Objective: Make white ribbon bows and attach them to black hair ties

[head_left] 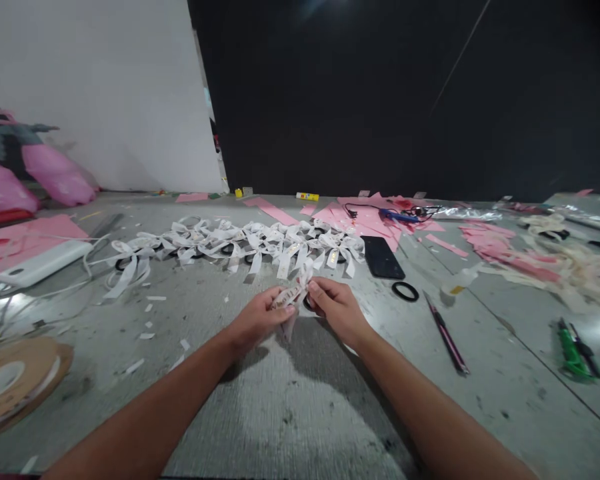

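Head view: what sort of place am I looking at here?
Probably a small craft workspace, judging by the cluster of white ribbon bows, the cardboard spool and the pink scraps lying about.

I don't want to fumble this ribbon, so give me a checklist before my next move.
1. Left hand gripping the ribbon: ok, pinched between thumb and fingers.
2. Right hand gripping it too: ok, fingers closed on it.
3. Black ring by the right fingers fastened to the ribbon: cannot tell, it is mostly hidden.
4. Pen-like tool away from the hands: ok, it lies apart, to the right.
5. Work surface free of scraps: not ok, white scraps lie to the left.
6. Spare ring set out: ok, it lies near the phone.
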A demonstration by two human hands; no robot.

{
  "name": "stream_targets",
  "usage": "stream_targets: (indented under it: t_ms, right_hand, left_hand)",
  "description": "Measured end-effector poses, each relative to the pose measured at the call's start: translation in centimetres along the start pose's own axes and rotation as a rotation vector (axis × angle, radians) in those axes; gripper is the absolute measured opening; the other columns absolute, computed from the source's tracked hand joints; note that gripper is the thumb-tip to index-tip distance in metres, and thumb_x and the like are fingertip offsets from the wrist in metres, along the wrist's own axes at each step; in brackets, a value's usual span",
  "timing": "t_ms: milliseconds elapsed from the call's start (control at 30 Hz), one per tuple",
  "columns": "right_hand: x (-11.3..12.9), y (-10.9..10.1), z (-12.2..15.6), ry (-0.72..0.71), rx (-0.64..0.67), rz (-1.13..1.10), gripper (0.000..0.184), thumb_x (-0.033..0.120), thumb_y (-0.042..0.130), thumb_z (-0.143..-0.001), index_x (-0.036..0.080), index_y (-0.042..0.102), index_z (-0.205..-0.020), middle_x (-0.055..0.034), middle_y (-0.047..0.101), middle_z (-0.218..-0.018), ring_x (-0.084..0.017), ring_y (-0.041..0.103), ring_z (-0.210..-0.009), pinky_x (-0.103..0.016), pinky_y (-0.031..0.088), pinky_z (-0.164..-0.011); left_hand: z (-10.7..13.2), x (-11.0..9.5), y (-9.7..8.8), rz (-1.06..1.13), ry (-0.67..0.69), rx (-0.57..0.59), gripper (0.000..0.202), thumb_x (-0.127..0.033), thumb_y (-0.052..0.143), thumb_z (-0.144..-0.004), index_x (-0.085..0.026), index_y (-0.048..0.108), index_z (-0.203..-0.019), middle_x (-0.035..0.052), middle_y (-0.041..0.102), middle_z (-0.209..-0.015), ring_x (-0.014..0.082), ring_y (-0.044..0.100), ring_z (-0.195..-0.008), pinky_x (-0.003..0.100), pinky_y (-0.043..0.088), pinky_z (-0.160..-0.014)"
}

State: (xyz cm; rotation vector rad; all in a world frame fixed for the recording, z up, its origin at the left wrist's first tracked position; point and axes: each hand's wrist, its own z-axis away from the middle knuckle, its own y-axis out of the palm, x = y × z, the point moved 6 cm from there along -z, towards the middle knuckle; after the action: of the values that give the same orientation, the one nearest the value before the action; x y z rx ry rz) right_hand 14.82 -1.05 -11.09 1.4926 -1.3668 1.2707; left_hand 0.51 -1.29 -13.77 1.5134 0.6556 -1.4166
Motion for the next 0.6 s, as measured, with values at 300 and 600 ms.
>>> stream_targets:
  t_ms: [300, 600]
  right_hand:
    - [0.1, 1.2, 0.4, -0.029, 0.076, 0.06, 0.04, 0.056, 0.055, -0.092, 0.018, 0.064, -0.086, 0.0014, 0.051, -0.064, -0.015, 0.045, -0.058, -0.026, 0.036, -0.056]
    - [-0.5, -3.8, -0.8, -0.033, -0.382, 0.575, 0.049, 0.05, 0.034, -0.099, 0.012, 0.064, -0.103, -0.0058, 0.061, -0.076, -0.022, 0.057, -0.071, -0.031, 0.045, -0.067]
  left_hand:
    - [-0.2, 0.4, 0.3, 0.057, -0.038, -0.077, 0.046, -0.058, 0.073, -0.07, -0.013, 0.068, -0.075, 0.006, 0.064, -0.071, 0.016, 0.057, -0.061, 0.028, 0.048, -0.059]
    - [0.6, -1.0, -1.2, -0.119, 0.033, -0.329, 0.043, -0.04, 0.08, -0.066, -0.014, 0.067, -0.097, 0.0029, 0.067, -0.08, 0.0123, 0.059, -0.065, 0.021, 0.045, -0.058]
